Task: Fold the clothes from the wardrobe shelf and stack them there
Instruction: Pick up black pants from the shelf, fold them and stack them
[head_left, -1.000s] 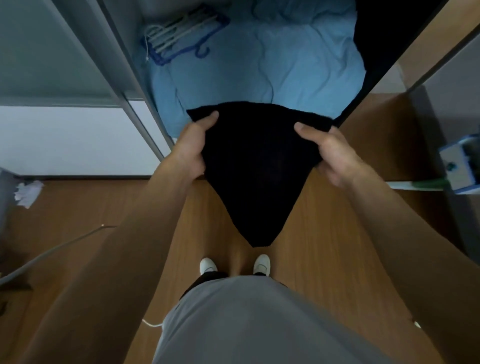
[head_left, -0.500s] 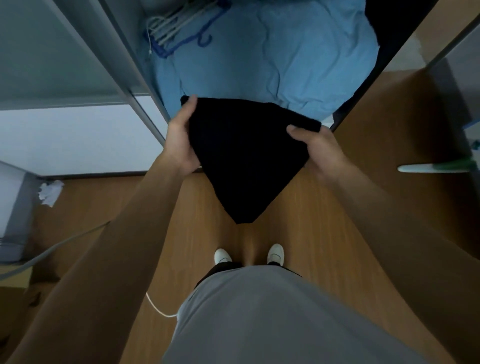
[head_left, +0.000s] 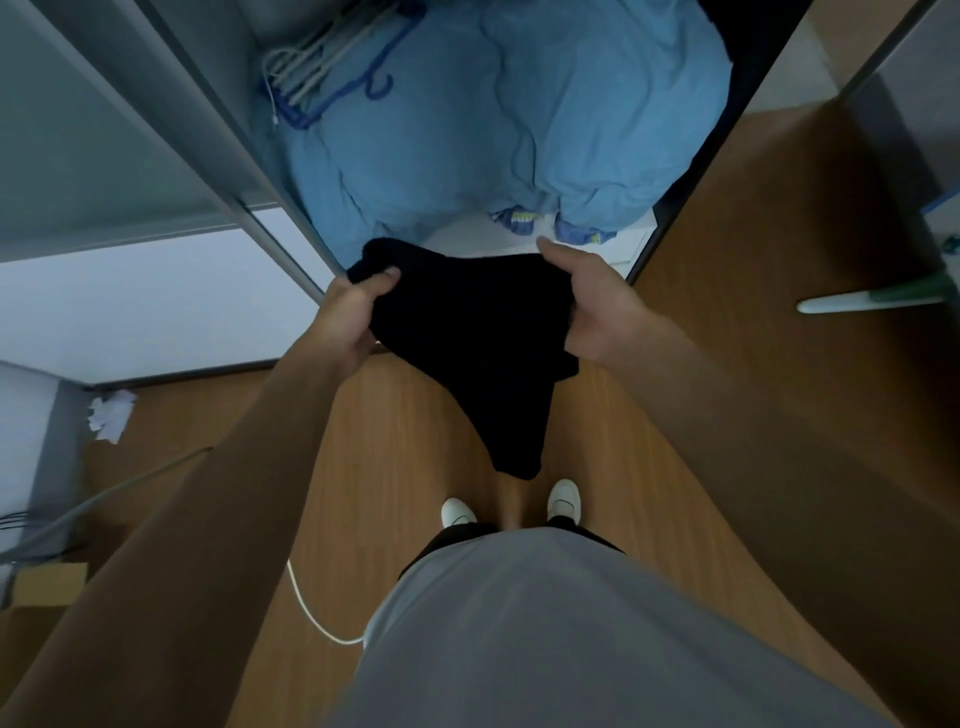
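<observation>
Head view: we see the left hand (head_left: 349, 317) gripping one upper corner of a black garment (head_left: 467, 332), thumb curled over the top and cloth bunched above it. The right hand (head_left: 597, 312) grips the opposite corner, thumb lying along the top edge and the other fingers tucked behind the cloth. Between the two hands the garment hangs in the air in front of the body and narrows to a point just above the white shoes (head_left: 564, 501). It touches neither the floor nor the shelf.

Just beyond the garment's top edge we see the white front of the wardrobe shelf (head_left: 467, 240). A big rumpled heap of light blue fabric (head_left: 519, 130) fills most of the shelf, and a small patterned blue cloth (head_left: 519, 221) peeks out from under its near edge. A bundle of white and blue hangers (head_left: 322, 62) lies at the back left of the shelf, partly on the blue fabric.

Below, we see a wooden floor (head_left: 395, 467) and the person's grey shirt (head_left: 571, 623) filling the bottom of the view. A white cable (head_left: 311, 613) curves across the floor by the left arm. A crumpled white paper (head_left: 110, 415) lies near the wall at the left, well apart from the garment, and a white and green stick (head_left: 872, 300) pokes in from the right.
</observation>
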